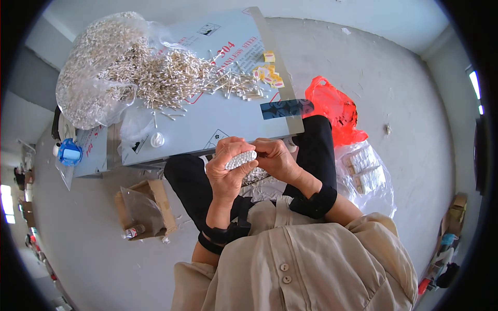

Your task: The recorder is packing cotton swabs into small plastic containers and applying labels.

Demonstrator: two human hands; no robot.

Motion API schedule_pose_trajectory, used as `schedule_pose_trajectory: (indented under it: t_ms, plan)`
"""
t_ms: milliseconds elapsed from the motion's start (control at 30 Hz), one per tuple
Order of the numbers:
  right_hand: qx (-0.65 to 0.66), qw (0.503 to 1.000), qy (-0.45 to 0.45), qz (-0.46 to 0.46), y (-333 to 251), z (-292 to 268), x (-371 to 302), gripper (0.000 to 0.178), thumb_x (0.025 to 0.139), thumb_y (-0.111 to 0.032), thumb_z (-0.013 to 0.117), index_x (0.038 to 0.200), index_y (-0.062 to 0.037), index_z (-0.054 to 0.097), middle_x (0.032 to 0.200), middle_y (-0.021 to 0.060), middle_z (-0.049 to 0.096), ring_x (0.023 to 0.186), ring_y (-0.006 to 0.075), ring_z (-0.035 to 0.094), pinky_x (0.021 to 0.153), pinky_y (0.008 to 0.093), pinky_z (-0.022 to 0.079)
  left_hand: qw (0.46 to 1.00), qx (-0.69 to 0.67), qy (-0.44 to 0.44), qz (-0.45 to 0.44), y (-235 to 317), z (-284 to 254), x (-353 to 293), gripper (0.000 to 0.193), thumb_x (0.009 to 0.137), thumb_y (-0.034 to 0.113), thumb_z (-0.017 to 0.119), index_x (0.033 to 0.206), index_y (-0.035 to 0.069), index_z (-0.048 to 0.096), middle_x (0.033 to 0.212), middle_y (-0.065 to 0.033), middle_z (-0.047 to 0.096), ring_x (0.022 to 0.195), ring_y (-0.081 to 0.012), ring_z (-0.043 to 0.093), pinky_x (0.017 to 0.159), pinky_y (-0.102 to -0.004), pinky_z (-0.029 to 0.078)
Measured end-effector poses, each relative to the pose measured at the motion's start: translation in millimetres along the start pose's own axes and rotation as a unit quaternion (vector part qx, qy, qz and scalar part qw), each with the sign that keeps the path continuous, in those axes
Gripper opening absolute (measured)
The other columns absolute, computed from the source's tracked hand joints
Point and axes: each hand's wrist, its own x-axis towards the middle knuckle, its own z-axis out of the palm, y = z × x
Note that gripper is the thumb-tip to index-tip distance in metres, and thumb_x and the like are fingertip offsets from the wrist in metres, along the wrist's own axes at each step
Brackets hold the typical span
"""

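"Beige shirt (311, 259) lies nearest the camera; beyond it, where's the swab bundle (241, 160)?"

"Just this side of the bench (199, 120), in the left hand (222, 168)."

"Is that grip closed on it?"

"Yes, fingers curled over the top, thumb underneath. The right hand (278, 159) sits close against the bundle's right side; I can't tell whether its bent fingers pinch anything."

"And the long axis?"

"White tips face us in a packed oval, so the sticks seem to run away from the camera, hidden behind the left palm."
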Motion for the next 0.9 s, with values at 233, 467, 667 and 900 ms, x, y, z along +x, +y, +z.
schedule_pose_trajectory:
  t_ms: [233, 467, 667, 900]
  plan:
    - [-0.031, 0.999, 0.035, 0.003, 0.5, -9.2, -1.2, 0.021, 0.073, 0.002, 0.066, 0.093, 0.0000, 0.065, 0.074, 0.0086, 0.059, 0.065, 0.0116, 0.056, 0.059, 0.0267, 0.045, 1.000, -0.022, -0.001, -0.012, 2.8, 9.8, 7.4, 0.033, 0.064, 0.016, 0.081, 0.091, 0.004, 0.067, 0.094, -0.0024, 0.065, 0.098, -0.0209, 0.056, 0.086, -0.0334, 0.045]
    - [-0.048, 0.999, 0.020, -0.004, 5.6, -14.8, -2.2, 0.028, 0.073, 0.003, 0.066, 0.100, 0.0004, 0.065, 0.081, 0.0052, 0.060, 0.071, 0.0089, 0.053, 0.063, 0.0246, 0.043, 0.994, 0.082, -0.042, 0.064, 5.3, 11.1, 12.0, 0.033, 0.063, 0.014, 0.081, 0.091, 0.004, 0.067, 0.092, -0.0040, 0.066, 0.095, -0.0230, 0.057, 0.084, -0.0337, 0.047]
    - [-0.040, 0.999, 0.005, 0.004, 7.5, -13.2, -2.0, 0.028, 0.072, 0.002, 0.068, 0.100, 0.0000, 0.065, 0.083, 0.0055, 0.061, 0.073, 0.0098, 0.054, 0.064, 0.0255, 0.043, 0.994, 0.089, -0.033, 0.062, 5.5, 10.6, 13.6, 0.028, 0.065, 0.013, 0.080, 0.088, 0.004, 0.067, 0.087, -0.0042, 0.067, 0.092, -0.0235, 0.058, 0.081, -0.0336, 0.048]
    - [-0.054, 0.998, -0.030, 0.006, 19.8, -16.8, -0.8, 0.019, 0.077, -0.004, 0.069, 0.096, -0.0015, 0.066, 0.075, 0.0062, 0.062, 0.067, 0.0102, 0.058, 0.061, 0.0264, 0.046, 0.987, -0.081, 0.007, -0.141, -3.5, 11.6, 9.6, 0.038, 0.071, 0.017, 0.079, 0.101, 0.001, 0.061, 0.094, -0.0037, 0.065, 0.088, -0.0158, 0.058, 0.081, -0.0291, 0.047]
